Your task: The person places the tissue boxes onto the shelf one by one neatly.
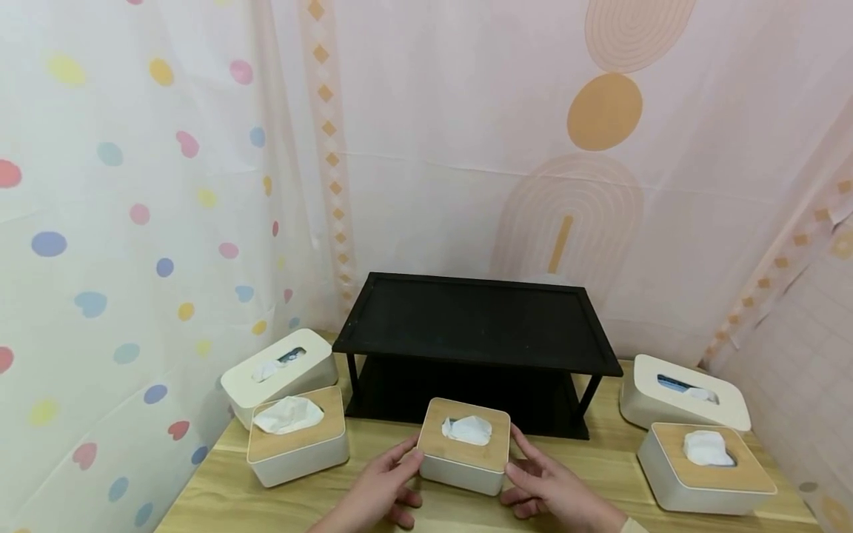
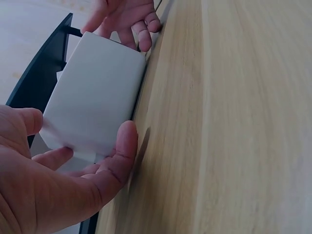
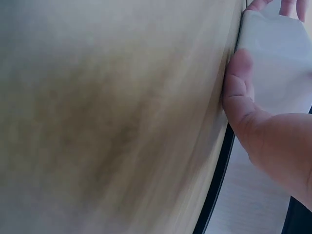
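Fingers of both hands hold the two ends of one tissue box: at the left end, the left hand (image 1: 383,481) presses thumb and index finger against the side, its other fingers bent beneath the thumb. The right hand (image 1: 543,481) mirrors it, thumb at the near right corner, index finger along the right wall. Each grip opens only as wide as the box's end.

Tissue box (image 1: 460,453): centre, upright, wood-coloured lid uppermost, white walls. Long axis runs left to right, roughly parallel to the stand's front edge, right end slightly nearer. Its slot follows the same axis; a white tissue (image 1: 469,429) pokes out. Contact between base and tabletop (image 1: 460,511) cannot be told.

Flanking it, well apart: a wood-lidded box on the left (image 1: 300,440) and a wood-lidded box on the right (image 1: 713,477), tissue showing in each. Just behind these stand a white-lidded box on the left (image 1: 300,381) and a white-lidded box on the right (image 1: 666,403). Blue wrapping shows in the right one's slot; any lettering there is too small to read.

Behind the held box: a black two-tier stand (image 1: 476,318). Farthest: a dotted curtain (image 1: 200,170) at left and a pale backdrop (image 1: 426,185) with arches.
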### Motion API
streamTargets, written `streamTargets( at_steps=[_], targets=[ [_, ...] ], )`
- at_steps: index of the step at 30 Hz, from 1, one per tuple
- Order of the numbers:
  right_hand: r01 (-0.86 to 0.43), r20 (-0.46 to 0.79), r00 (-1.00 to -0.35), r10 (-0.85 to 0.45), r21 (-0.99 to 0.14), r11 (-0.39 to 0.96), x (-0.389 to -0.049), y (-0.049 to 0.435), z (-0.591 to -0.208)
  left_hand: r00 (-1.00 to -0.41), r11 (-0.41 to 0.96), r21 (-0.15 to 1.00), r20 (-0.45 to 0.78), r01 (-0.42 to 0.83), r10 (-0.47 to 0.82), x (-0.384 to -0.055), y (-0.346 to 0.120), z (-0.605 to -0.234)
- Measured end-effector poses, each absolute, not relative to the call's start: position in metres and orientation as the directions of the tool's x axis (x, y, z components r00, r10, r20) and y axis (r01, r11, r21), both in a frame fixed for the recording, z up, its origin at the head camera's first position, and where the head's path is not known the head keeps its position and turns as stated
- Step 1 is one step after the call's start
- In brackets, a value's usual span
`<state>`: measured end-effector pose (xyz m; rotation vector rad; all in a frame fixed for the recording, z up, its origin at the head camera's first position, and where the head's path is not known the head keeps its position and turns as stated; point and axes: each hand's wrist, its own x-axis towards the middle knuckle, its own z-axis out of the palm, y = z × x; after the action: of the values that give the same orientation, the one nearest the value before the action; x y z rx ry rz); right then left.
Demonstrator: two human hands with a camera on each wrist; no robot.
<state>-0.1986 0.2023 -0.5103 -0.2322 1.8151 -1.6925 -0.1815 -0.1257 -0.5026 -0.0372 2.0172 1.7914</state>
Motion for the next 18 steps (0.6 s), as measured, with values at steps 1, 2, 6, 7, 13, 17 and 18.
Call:
streamTargets(
  at_steps=[1, 2, 6, 7, 13, 17, 18],
  targets=[
    [0.296, -0.328, -0.779, -0.534, -0.944, 0.147, -0.199, 0.203, -0.511, -0.905, 0.158, 0.940, -0.334, -0.301, 0.264, -0.181, -0.125, -0.503],
    [0.304, -0.330, -0.777, -0.537, -0.942, 0.138, -0.200, 0.203, -0.510, -0.905, 0.154, 0.941, -0.333, -0.301, 0.263, -0.181, -0.125, -0.503],
    [0.320, -0.321, -0.772, -0.548, -0.942, 0.101, -0.202, 0.204, -0.513, -0.915, 0.105, 0.952, -0.305, -0.287, 0.263, -0.180, -0.124, -0.506],
    [0.322, -0.317, -0.773, -0.550, -0.943, 0.091, -0.203, 0.204, -0.513, -0.918, 0.093, 0.954, -0.299, -0.284, 0.262, -0.180, -0.124, -0.507],
    [0.296, -0.268, -0.775, -0.572, -0.954, 0.046, -0.205, 0.200, -0.514, -0.929, 0.039, 0.963, -0.269, -0.268, 0.253, -0.176, -0.125, -0.510],
    [0.273, -0.256, -0.786, -0.563, -0.960, 0.056, -0.211, 0.194, -0.512, -0.942, 0.020, 0.964, -0.265, -0.267, 0.207, -0.178, -0.125, -0.511],
    [0.269, -0.257, -0.788, -0.560, -0.961, 0.062, -0.213, 0.192, -0.511, -0.947, 0.012, 0.964, -0.263, -0.265, 0.187, -0.179, -0.124, -0.511]
  ],
)
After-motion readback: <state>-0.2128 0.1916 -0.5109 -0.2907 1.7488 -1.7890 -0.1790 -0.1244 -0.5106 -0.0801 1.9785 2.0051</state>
